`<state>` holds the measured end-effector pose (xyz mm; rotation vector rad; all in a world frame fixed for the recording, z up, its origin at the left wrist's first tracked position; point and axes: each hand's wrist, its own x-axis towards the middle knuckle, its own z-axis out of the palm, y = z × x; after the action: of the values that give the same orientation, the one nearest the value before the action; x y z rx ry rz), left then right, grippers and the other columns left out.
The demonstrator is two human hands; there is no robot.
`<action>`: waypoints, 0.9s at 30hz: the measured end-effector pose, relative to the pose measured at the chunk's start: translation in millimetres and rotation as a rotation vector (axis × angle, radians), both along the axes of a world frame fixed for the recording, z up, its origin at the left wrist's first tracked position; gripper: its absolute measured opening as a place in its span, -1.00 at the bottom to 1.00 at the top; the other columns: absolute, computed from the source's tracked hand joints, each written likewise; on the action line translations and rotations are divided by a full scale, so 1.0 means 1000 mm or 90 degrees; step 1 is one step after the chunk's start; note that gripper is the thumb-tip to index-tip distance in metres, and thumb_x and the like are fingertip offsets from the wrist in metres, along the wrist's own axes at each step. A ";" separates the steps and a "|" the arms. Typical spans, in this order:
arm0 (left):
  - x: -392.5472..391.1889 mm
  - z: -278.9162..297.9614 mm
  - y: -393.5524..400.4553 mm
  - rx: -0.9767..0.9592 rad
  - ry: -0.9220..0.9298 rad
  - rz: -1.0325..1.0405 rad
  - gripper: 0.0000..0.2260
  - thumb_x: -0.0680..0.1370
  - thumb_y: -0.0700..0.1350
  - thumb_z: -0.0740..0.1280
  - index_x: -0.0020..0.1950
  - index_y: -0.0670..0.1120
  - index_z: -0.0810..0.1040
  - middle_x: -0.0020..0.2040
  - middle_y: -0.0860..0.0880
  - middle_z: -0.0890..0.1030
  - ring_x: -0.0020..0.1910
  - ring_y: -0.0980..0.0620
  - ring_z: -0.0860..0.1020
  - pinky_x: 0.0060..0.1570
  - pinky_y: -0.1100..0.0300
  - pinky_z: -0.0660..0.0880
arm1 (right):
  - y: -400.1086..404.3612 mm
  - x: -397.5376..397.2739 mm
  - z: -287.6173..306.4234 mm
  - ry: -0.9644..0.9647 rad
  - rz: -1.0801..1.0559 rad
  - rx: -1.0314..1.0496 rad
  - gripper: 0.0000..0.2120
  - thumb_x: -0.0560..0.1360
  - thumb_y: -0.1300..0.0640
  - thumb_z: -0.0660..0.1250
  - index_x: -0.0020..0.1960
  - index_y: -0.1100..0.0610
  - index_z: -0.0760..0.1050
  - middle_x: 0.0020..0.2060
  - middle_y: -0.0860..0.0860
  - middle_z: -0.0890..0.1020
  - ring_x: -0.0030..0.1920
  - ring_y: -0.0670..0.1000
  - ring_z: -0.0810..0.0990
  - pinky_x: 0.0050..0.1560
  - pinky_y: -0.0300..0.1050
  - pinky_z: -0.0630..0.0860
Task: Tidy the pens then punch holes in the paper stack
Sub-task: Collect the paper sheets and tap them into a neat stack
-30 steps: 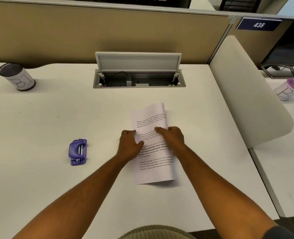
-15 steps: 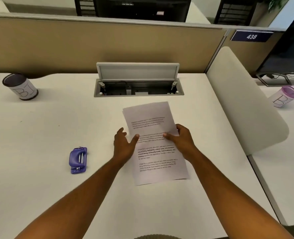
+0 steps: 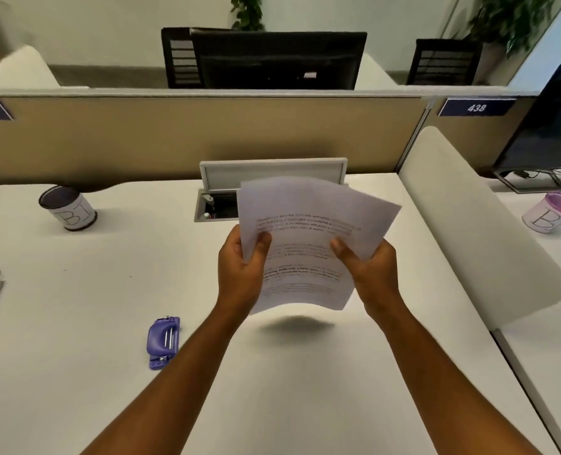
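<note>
The paper stack (image 3: 308, 244) lay flat on the desk (image 3: 108, 274) a moment ago; now the left hand (image 3: 243, 267) and right hand (image 3: 371, 274) each pinch a side and hold it up in the air. The sheets are fanned apart, so I think they need squaring before the purple hole punch (image 3: 163, 338).

White paper stack (image 3: 308, 238) (black printed lines), purple hole punch (image 3: 163, 342), white desk (image 3: 75, 372), tan partition (image 3: 174, 136)
</note>
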<state>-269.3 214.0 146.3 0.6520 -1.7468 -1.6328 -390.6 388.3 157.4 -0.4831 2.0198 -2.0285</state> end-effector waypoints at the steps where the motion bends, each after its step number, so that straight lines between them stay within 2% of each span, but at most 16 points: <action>1: 0.001 -0.001 -0.002 -0.014 -0.014 0.010 -0.71 0.60 0.10 0.32 0.26 0.02 0.51 0.02 0.08 0.67 -0.03 0.02 0.69 -0.21 0.24 0.65 | -0.002 0.002 -0.001 -0.005 0.002 0.010 -0.64 0.41 -0.06 0.55 0.16 -0.03 0.60 -0.05 -0.05 0.74 -0.06 0.05 0.74 -0.18 -0.11 0.70; 5: 0.003 -0.012 0.001 -0.004 -0.080 0.001 -0.74 0.62 0.04 0.30 0.28 -0.01 0.48 0.05 0.05 0.65 -0.02 -0.05 0.69 -0.25 0.26 0.63 | -0.009 0.009 -0.013 -0.019 0.002 0.078 -0.76 0.46 0.01 0.55 0.08 -0.12 0.58 -0.07 -0.07 0.71 -0.07 0.10 0.73 -0.19 -0.13 0.71; 7: 0.003 -0.009 0.006 -0.018 -0.054 0.019 -0.76 0.63 0.04 0.29 0.27 0.01 0.48 0.00 0.12 0.65 -0.03 0.02 0.69 -0.28 0.32 0.60 | -0.010 0.011 -0.012 -0.020 -0.022 0.049 -0.76 0.43 -0.03 0.57 0.06 -0.11 0.61 -0.10 -0.07 0.74 -0.10 0.07 0.75 -0.18 -0.07 0.72; 10: 0.003 -0.004 0.007 -0.043 -0.002 0.044 -0.80 0.61 0.07 0.29 0.23 0.12 0.48 -0.03 0.22 0.63 0.01 0.16 0.64 -0.27 0.34 0.59 | -0.009 0.009 -0.010 -0.010 -0.052 0.004 -0.72 0.36 -0.13 0.56 0.04 -0.11 0.63 -0.10 -0.10 0.75 -0.11 0.01 0.75 -0.22 -0.13 0.70; 12: 0.004 -0.011 0.010 -0.028 -0.028 0.029 -0.82 0.62 0.06 0.29 0.22 0.15 0.46 0.00 0.18 0.62 0.03 0.06 0.66 -0.25 0.28 0.62 | -0.011 0.011 -0.017 -0.025 -0.035 0.031 -0.76 0.40 -0.08 0.57 0.02 -0.11 0.63 -0.11 -0.06 0.75 -0.10 0.06 0.75 -0.20 -0.06 0.72; 14: 0.007 -0.022 0.015 0.008 -0.069 0.021 -0.78 0.64 0.03 0.27 0.28 0.06 0.45 0.07 0.05 0.63 0.06 -0.07 0.66 -0.22 0.23 0.65 | -0.013 0.016 -0.028 -0.052 -0.010 0.057 -0.81 0.45 0.01 0.56 0.02 -0.09 0.62 -0.08 -0.04 0.74 -0.07 0.10 0.75 -0.14 0.00 0.72; 15: 0.008 -0.024 0.017 0.020 -0.067 0.022 -0.75 0.64 0.02 0.27 0.30 0.02 0.44 0.08 0.04 0.62 0.06 -0.08 0.66 -0.21 0.24 0.65 | -0.014 0.018 -0.032 -0.059 -0.012 0.057 -0.80 0.46 0.03 0.56 0.05 -0.07 0.62 -0.07 -0.03 0.75 -0.06 0.09 0.75 -0.13 -0.01 0.72; 19: 0.004 -0.019 0.019 0.001 -0.008 0.007 -0.74 0.61 0.04 0.29 0.30 0.07 0.45 0.02 0.19 0.62 0.08 0.14 0.64 -0.19 0.31 0.62 | -0.015 0.016 -0.032 -0.063 -0.045 0.015 -0.70 0.41 -0.03 0.60 0.09 -0.05 0.64 -0.06 -0.06 0.76 -0.08 0.01 0.76 -0.17 -0.09 0.71; 23: 0.006 -0.039 0.021 0.023 -0.084 -0.027 -0.74 0.65 -0.05 0.28 0.33 -0.05 0.47 0.10 0.03 0.64 0.07 -0.03 0.66 -0.22 0.33 0.60 | -0.016 0.021 -0.052 -0.098 -0.023 0.090 -0.60 0.44 0.03 0.58 0.21 0.11 0.62 0.03 0.03 0.74 -0.03 0.09 0.74 -0.09 0.06 0.73; 27: 0.006 -0.042 0.010 0.020 -0.095 -0.017 -0.74 0.65 -0.06 0.29 0.34 0.00 0.45 0.10 0.11 0.61 0.07 0.05 0.63 -0.21 0.39 0.58 | -0.015 0.019 -0.053 -0.116 -0.032 0.059 -0.72 0.42 0.03 0.59 0.10 -0.02 0.63 -0.04 -0.04 0.75 -0.06 0.04 0.74 -0.17 -0.10 0.70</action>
<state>-263.4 223.7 104.3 0.7854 -1.8452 -1.6700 -371.2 373.5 104.5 -0.2229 2.0230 -1.9190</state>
